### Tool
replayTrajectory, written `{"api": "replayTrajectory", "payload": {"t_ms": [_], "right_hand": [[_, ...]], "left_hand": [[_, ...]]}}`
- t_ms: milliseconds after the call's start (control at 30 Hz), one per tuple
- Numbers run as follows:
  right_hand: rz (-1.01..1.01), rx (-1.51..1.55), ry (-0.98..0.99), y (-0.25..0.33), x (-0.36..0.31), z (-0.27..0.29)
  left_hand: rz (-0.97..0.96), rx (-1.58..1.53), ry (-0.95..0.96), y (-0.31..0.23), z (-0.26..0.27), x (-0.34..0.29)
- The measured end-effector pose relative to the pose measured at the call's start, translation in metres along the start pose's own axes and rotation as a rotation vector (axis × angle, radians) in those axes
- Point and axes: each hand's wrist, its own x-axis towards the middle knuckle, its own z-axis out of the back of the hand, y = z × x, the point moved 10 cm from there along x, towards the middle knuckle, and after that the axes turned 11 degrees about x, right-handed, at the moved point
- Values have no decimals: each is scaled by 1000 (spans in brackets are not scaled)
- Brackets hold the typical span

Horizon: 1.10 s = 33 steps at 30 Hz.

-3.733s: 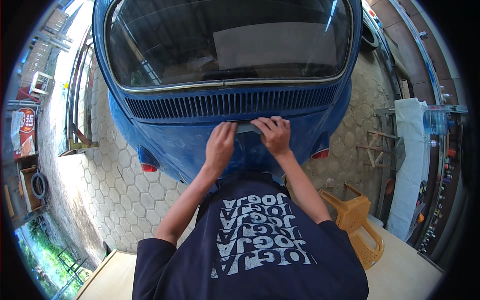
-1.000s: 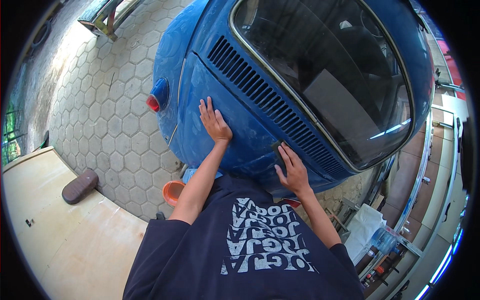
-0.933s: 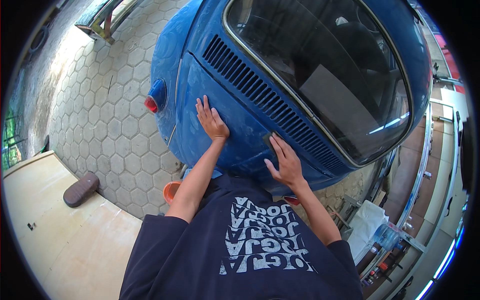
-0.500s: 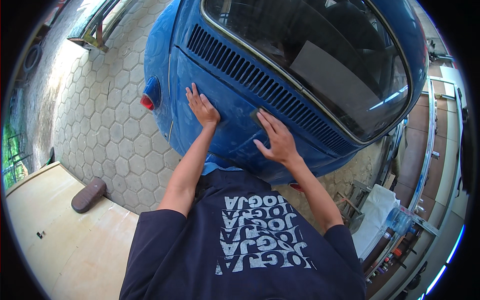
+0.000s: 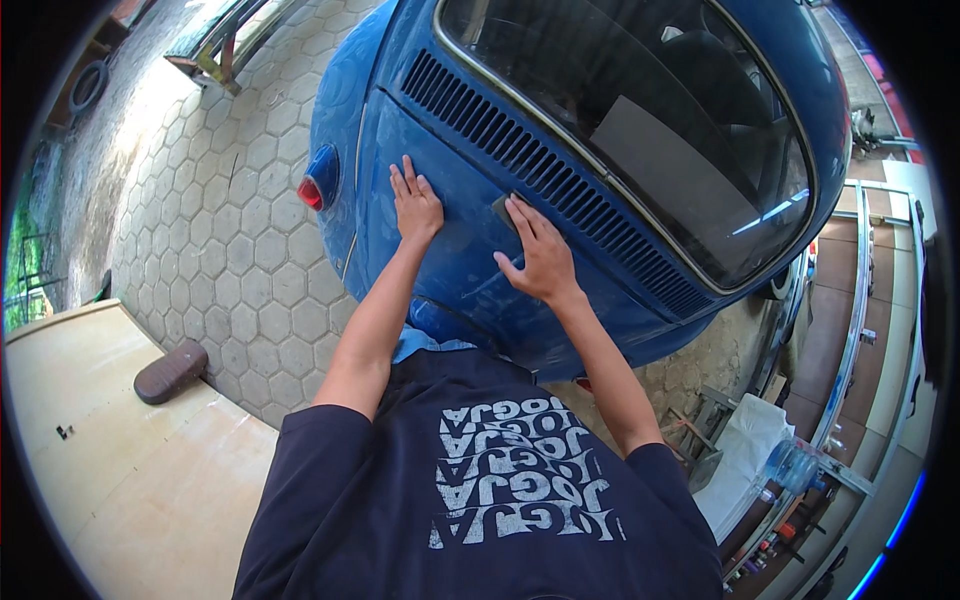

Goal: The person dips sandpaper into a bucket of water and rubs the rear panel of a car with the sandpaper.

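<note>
Both hands on the blue car's engine lid (image 5: 470, 270).
Flat, my left hand (image 5: 415, 205) lay open, holding nothing; my right hand (image 5: 540, 262) pressed a dark sanding pad (image 5: 503, 211) under its fingers (image 5: 519, 216), at three o'clock of the left.

We see a small dark grey sanding block (image 5: 503, 210) lying flat against the dusty, scuffed blue engine lid (image 5: 450, 250) of the car, just below its row of louvred vents (image 5: 545, 185).
</note>
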Motion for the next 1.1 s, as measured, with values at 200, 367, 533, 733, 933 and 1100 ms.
{"api": "replayTrajectory", "payload": {"t_ms": [200, 367, 533, 733, 933, 1100], "right_hand": [[-97, 93, 5, 4, 15, -3], [-123, -11, -200, 11, -16, 22], [-131, 137, -257, 45, -36, -15], [-464, 613, 26, 64, -97, -152], [-860, 900, 452, 32, -230, -354], [-1010, 915, 768, 51, -320, -476]], "left_hand": [[-87, -82, 211, 33, 21, -3], [178, -207, 352, 135, 31, -99], [781, -390, 298, 363, 76, -251], [1102, 140, 260, 472, 179, -387], [1121, 137, 216, 440, 177, -446], [1025, -238, 164, 507, 128, -499]]}}
